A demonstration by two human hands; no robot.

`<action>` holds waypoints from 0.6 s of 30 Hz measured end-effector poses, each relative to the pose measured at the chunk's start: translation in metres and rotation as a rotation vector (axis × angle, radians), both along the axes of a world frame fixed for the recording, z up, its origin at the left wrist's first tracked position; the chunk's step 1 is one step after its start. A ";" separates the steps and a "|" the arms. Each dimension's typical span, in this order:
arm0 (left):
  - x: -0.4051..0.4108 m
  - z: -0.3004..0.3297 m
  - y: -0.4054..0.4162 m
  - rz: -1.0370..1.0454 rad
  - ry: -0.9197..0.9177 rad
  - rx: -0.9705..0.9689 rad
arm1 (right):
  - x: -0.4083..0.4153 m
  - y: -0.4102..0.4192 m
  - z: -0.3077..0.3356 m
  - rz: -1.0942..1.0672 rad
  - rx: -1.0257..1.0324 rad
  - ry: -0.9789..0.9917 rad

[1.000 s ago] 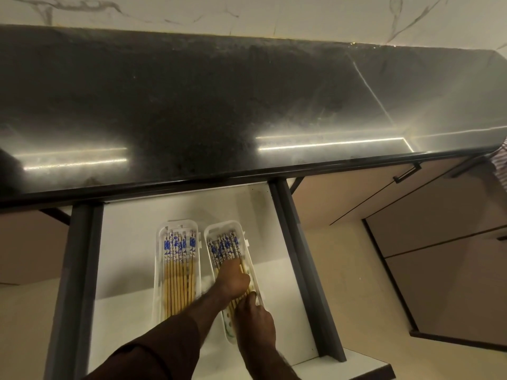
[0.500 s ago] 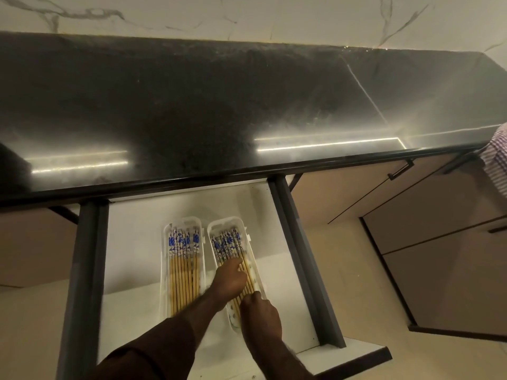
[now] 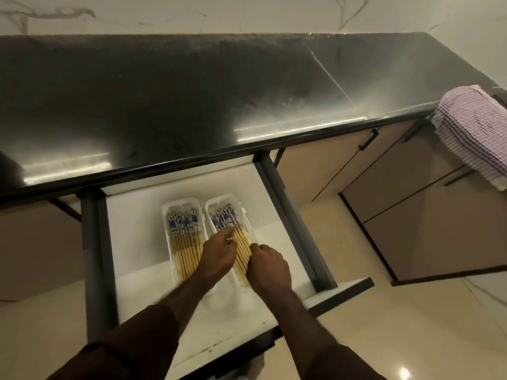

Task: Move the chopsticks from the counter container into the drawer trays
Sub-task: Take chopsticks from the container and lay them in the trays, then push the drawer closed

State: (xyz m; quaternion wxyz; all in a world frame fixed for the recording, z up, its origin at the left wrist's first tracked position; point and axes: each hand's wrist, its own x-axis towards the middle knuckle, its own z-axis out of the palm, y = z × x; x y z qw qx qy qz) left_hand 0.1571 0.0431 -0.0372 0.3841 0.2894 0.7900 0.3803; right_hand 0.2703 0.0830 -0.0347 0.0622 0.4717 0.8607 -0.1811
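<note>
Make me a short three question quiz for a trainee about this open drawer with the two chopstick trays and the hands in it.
1. True or false: both hands are over the left tray.
2. Multiple choice: the blue-patterned ends of the chopsticks point A) toward the counter, B) toward the person, C) sideways.
3. Fill in: the striped cloth hangs at the counter's ____ end.

Key
1. False. The left hand and right hand are both at the right tray, on its chopsticks.
2. A.
3. Right.
</note>
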 end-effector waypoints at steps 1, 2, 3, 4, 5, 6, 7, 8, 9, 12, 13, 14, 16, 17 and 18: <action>0.000 0.004 -0.006 0.005 0.018 0.025 | 0.001 -0.003 0.003 -0.002 0.013 0.009; 0.001 0.010 -0.014 0.017 0.030 0.047 | 0.002 -0.008 0.006 -0.001 0.026 0.018; 0.003 0.015 -0.022 0.036 0.042 0.064 | 0.004 -0.013 0.009 0.001 0.036 0.026; 0.004 0.020 -0.032 0.057 0.059 0.074 | 0.006 -0.018 0.012 0.005 0.049 0.039; 0.006 0.025 -0.041 0.075 0.078 0.080 | 0.009 -0.023 0.015 0.008 0.060 0.053; 0.009 0.030 -0.050 0.090 0.095 0.085 | 0.012 -0.027 0.017 0.010 0.071 0.073; 0.012 0.034 -0.061 0.107 0.108 0.093 | 0.016 -0.033 0.019 0.019 0.085 0.095; 0.015 0.037 -0.072 0.121 0.121 0.104 | 0.020 -0.039 0.021 0.032 0.105 0.116; 0.018 0.039 -0.085 0.135 0.139 0.119 | 0.025 -0.046 0.023 0.049 0.128 0.140; 0.032 0.039 -0.124 0.164 0.202 0.172 | 0.041 -0.067 0.025 0.111 0.193 0.220; 0.039 0.039 -0.136 0.177 0.229 0.185 | 0.047 -0.075 0.026 0.128 0.209 0.252; 0.048 0.039 -0.148 0.193 0.268 0.190 | 0.055 -0.083 0.028 0.144 0.224 0.282; 0.066 0.039 -0.171 0.232 0.356 0.195 | 0.068 -0.099 0.030 0.172 0.263 0.345; 0.077 0.039 -0.183 0.249 0.399 0.208 | 0.076 -0.109 0.031 0.189 0.287 0.377; 0.086 0.039 -0.193 0.263 0.443 0.229 | 0.083 -0.117 0.031 0.209 0.318 0.405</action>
